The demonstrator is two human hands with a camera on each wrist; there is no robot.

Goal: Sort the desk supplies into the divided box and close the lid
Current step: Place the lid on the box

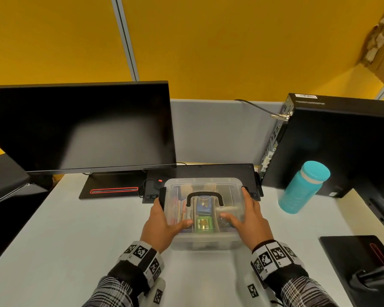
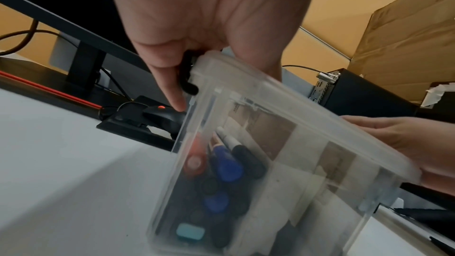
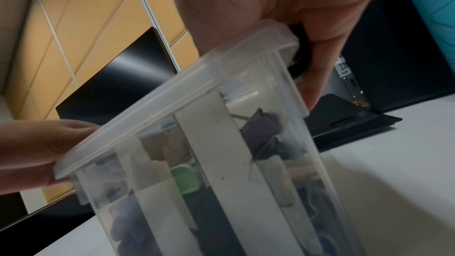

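The clear divided box stands on the white desk with its lid on and the black handle lying flat on top. Markers fill its left compartment, a green item and a blue one lie in the middle, and a purple binder clip is on the right. My left hand holds the left side, thumb on the lid, fingers on the black left latch. My right hand holds the right side likewise, fingers over the right latch.
A dark monitor stands at the back left, with a black keyboard and a mouse just behind the box. A computer tower and a teal bottle are to the right. A black stand base lies near right.
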